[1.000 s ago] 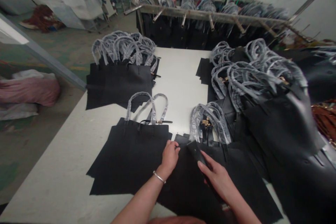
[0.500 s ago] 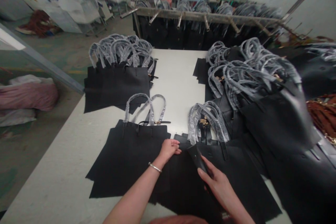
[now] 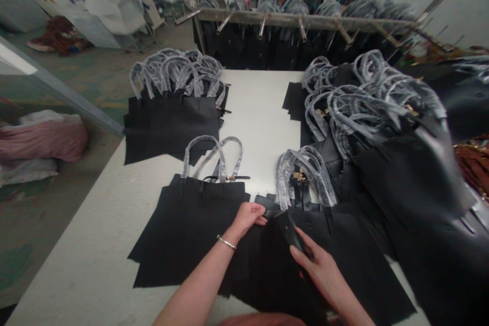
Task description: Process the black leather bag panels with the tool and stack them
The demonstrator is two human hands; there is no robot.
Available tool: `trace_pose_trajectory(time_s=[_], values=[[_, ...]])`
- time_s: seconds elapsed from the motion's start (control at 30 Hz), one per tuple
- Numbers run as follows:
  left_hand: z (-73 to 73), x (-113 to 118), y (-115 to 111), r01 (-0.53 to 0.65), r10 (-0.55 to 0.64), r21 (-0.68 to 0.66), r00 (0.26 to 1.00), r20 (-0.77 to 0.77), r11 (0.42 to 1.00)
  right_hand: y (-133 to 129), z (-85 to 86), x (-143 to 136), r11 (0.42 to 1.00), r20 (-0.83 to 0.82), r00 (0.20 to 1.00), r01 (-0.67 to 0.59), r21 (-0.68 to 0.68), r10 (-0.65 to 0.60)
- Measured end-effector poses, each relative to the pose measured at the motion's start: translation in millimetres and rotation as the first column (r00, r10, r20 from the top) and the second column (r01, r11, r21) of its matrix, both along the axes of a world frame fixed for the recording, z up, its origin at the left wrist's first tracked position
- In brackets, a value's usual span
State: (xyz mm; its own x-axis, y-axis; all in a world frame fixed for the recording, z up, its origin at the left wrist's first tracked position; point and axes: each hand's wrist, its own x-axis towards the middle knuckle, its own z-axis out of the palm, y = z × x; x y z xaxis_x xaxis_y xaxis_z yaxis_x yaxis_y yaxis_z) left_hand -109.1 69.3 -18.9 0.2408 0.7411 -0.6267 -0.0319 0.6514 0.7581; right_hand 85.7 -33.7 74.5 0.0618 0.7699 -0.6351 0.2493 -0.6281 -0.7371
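Note:
My left hand [image 3: 249, 218], a bangle on its wrist, is closed, with thumb and fingertips pinching the top edge of a black leather bag panel [image 3: 263, 260]. In my right hand [image 3: 319, 262] is a long, narrow black leather piece [image 3: 287, 229] with a small dot near its far end. Whether that piece is a folded part of the panel below cannot be made out. Just beyond the hands stand plastic-wrapped handles [image 3: 284, 178] with gold hardware [image 3: 301, 175]. Left of my left hand lies a stack of black bag panels [image 3: 202, 234] with a wrapped handle pair [image 3: 202, 145].
Another pile of black panels [image 3: 171, 122] with wrapped handles lies at the far left of the white table [image 3: 260, 127]. A heaped pile of black bags [image 3: 412, 178] fills the right side. Behind the table runs a metal rack [image 3: 282, 19] with protruding pegs.
Both hands keep their hold and have hardly moved. The view has shifted slightly, and a bit more of the dark edge shows at my left fingertips.

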Motion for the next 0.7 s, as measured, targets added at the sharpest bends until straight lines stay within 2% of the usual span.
trace_pose_trajectory(time_s=[0.2,0.43,0.57,0.7], values=[[5.1,-11.1,-0.7,0.056,-0.056,0.007,0.997,0.056,0.998,6.5,-0.9,-0.6,0.996,-0.072,0.995,-0.075,-0.038,0.073],[17.6,-8.6,-4.7,0.130,-0.131,0.016,0.972,0.193,0.991,21.8,20.8,-7.5,0.994,-0.153,0.987,-0.067,-0.083,0.053],[18.5,-1.9,-11.6,0.072,-0.080,0.044,0.972,0.222,0.996,24.1,31.0,-9.0,0.998,-0.123,0.992,-0.006,-0.055,-0.001],[18.2,1.2,-17.3,-0.026,0.010,0.075,0.980,0.200,0.997,19.2,35.9,-4.5,0.991,-0.176,0.984,-0.028,-0.130,0.005]])
